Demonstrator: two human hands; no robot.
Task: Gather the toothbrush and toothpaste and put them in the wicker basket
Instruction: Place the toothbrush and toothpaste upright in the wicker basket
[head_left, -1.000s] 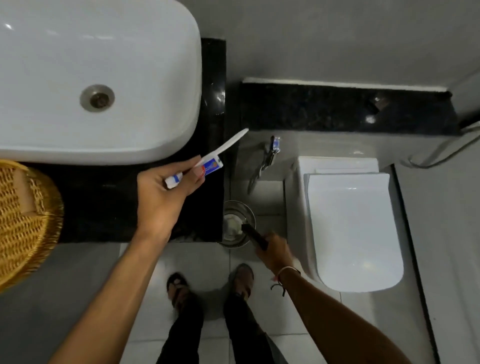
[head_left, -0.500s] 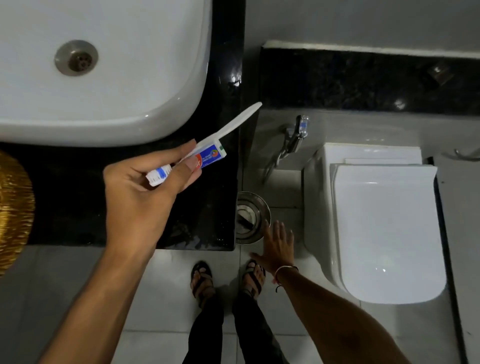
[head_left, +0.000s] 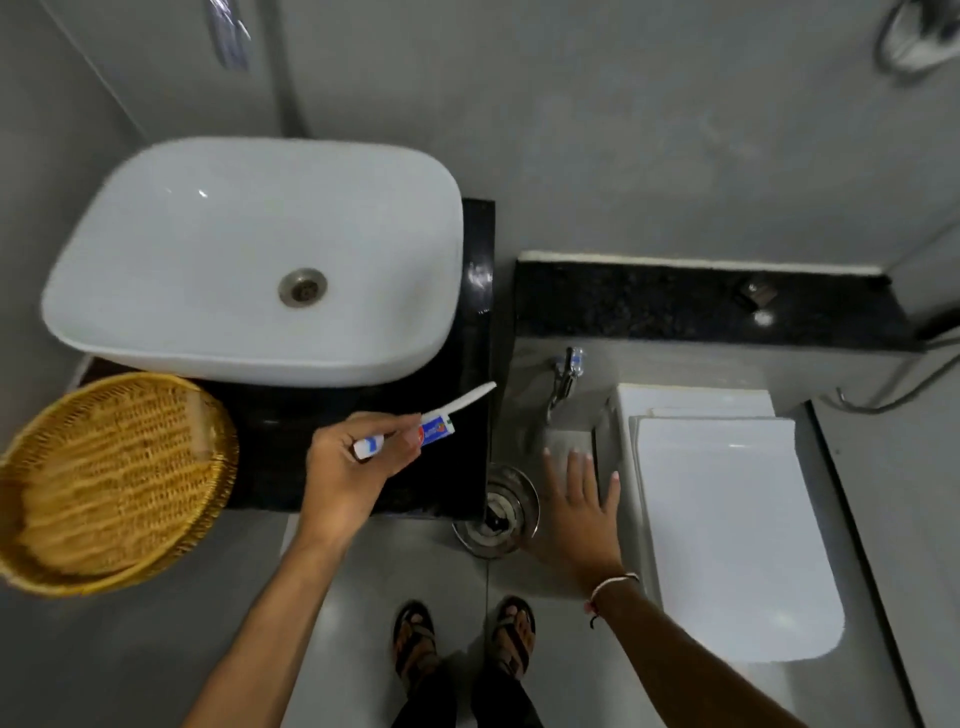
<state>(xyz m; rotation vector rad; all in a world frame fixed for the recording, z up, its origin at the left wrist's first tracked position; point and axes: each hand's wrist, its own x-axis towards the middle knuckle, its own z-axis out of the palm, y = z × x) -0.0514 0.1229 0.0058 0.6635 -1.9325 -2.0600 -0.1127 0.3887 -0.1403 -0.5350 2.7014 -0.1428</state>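
A: Where are the brush (head_left: 470, 396) and paste (head_left: 415, 435)?
B: Both pinched in your left hand (head_left: 347, 470), over the dark counter (head_left: 470, 467), long axes pointing up-right, away from the basket (head_left: 111, 483).
A: Basket lies left, near that hand. Right hand (head_left: 577, 512)?
B: Splayed open, holding nothing, farther off.

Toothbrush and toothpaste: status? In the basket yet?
Gathered, not placed. The left hand grips the toothpaste and white toothbrush together above the black counter. The right hand is open and holds nothing. The wicker basket sits at the counter's left end; neither item is in it. Left to do: carry both left and drop them in.
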